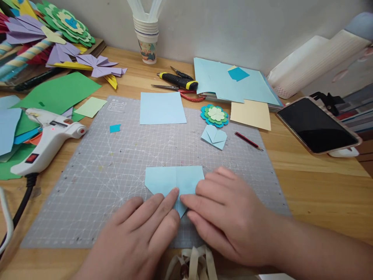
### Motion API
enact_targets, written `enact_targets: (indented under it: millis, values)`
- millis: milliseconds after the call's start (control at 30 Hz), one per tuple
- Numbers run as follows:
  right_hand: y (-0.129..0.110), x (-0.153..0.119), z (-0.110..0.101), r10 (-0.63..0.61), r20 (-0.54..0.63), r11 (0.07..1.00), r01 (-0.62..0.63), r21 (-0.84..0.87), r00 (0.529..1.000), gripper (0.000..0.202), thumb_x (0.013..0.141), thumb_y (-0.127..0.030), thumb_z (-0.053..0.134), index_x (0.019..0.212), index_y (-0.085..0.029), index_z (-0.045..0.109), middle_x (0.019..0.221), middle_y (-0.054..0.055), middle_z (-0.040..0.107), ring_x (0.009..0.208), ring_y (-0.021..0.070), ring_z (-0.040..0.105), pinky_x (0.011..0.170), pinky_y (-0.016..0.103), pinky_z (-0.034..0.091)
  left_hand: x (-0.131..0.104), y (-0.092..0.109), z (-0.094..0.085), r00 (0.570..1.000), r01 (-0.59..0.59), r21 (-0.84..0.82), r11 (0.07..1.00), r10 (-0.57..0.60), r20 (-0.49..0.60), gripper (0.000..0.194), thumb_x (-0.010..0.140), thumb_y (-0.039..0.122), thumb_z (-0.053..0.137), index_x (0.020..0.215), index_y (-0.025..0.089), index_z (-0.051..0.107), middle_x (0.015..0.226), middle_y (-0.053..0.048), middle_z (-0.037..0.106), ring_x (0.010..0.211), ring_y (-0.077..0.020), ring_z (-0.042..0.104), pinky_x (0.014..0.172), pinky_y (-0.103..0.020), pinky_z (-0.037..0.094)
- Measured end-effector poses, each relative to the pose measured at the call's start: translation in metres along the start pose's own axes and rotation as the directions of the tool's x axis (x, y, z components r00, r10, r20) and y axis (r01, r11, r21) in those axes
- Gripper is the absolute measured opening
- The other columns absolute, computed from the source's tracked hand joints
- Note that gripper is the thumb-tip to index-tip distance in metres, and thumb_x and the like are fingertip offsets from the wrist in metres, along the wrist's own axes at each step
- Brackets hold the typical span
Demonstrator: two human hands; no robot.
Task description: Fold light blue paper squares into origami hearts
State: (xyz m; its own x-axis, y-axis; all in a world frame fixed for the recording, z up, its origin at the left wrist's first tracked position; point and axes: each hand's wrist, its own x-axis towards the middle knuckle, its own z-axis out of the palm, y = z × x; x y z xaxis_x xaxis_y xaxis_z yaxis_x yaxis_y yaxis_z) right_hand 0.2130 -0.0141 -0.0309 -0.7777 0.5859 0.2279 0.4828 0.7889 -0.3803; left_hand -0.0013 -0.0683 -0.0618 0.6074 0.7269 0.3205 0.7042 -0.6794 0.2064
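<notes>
A folded light blue paper (pixel 163 177) lies on the grey cutting mat, with a straight top edge, slanting lower sides and a crease down its middle. My left hand (pixel 145 227) presses its index fingertip onto the middle of this paper, with the thumb close by at the lower edge. On the right side of the same paper, my right hand (pixel 224 214) has its fingers curled, index fingertip and thumb at the lower point. My fingers hide part of the lower edges. Beyond them sits a folded light blue paper heart (pixel 214 137), beside a layered paper flower (pixel 215 115).
The cutting mat (pixel 96 163) bears a light blue square (pixel 163 108), a blue scrap (pixel 115 128) and a pencil (pixel 248 141). A glue gun (pixel 49 140) lies left. Scissors (pixel 166 87), a utility knife (pixel 177 80), paper cups (pixel 147 42) and a phone (pixel 319 124) stand or lie farther out.
</notes>
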Motion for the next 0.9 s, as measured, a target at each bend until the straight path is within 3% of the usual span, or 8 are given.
enact_targets:
  millis: [167,333,467,633,767,900]
  values:
    - [-0.013,-0.018,0.01,-0.012,0.067,0.989,0.022,-0.145,0.998,0.032,0.094,-0.022,0.047,0.117,-0.006,0.063,0.074,0.004,0.063,0.065,0.0184,0.047,0.061,0.036,0.029,0.004,-0.001,-0.006,0.998,-0.055,0.024,0.998,0.054,0.038,0.03,0.088,0.007,0.035,0.099,0.016,0.062,0.125,-0.007,0.066,0.097,-0.0207,0.063,0.082,-0.037,0.036]
    - [-0.021,-0.026,0.024,-0.034,0.028,0.984,0.038,-0.172,0.999,0.032,0.094,-0.021,0.047,0.117,-0.004,0.062,0.07,0.003,0.063,0.06,0.019,0.047,0.057,0.036,0.027,0.006,-0.001,-0.008,0.998,-0.048,0.022,0.999,0.048,0.038,0.029,0.09,0.009,0.035,0.099,0.015,0.062,0.125,-0.009,0.066,0.096,-0.0219,0.064,0.082,-0.037,0.036]
    - [-0.026,-0.031,0.026,-0.035,0.029,0.992,0.038,-0.123,0.999,0.033,0.094,-0.025,0.046,0.117,-0.007,0.062,0.066,0.001,0.062,0.057,0.0181,0.045,0.056,0.035,0.026,0.011,-0.002,-0.011,0.997,-0.074,0.028,0.997,0.073,0.04,0.028,0.09,0.01,0.036,0.092,0.015,0.063,0.122,-0.01,0.068,0.093,-0.0222,0.065,0.079,-0.036,0.037]
    - [-0.026,-0.031,0.019,-0.021,0.11,0.999,0.017,0.036,0.994,0.031,0.095,-0.027,0.042,0.114,-0.015,0.063,0.069,0.0,0.061,0.059,0.0164,0.046,0.059,0.034,0.028,0.012,-0.003,-0.012,0.996,-0.08,0.014,0.997,0.079,0.035,0.029,0.089,0.007,0.034,0.09,0.016,0.063,0.12,-0.009,0.069,0.093,-0.0212,0.065,0.078,-0.035,0.039]
    - [-0.025,-0.028,0.015,0.069,0.059,0.997,-0.068,-0.024,0.996,0.037,0.097,-0.027,0.039,0.121,-0.012,0.062,0.072,0.003,0.061,0.064,0.0182,0.048,0.062,0.035,0.028,0.01,-0.002,-0.012,0.996,-0.081,0.026,0.996,0.08,0.042,0.029,0.088,0.008,0.037,0.098,0.016,0.063,0.122,-0.008,0.068,0.095,-0.0211,0.065,0.079,-0.035,0.041]
    - [-0.026,-0.029,0.011,0.199,0.035,0.976,-0.194,-0.096,0.979,0.036,0.096,-0.024,0.04,0.119,-0.016,0.066,0.072,0.003,0.062,0.062,0.0183,0.046,0.062,0.035,0.025,0.01,-0.002,-0.014,0.996,-0.067,0.029,0.997,0.065,0.054,0.028,0.086,0.007,0.039,0.096,0.016,0.064,0.123,-0.009,0.067,0.096,-0.0211,0.065,0.08,-0.035,0.042]
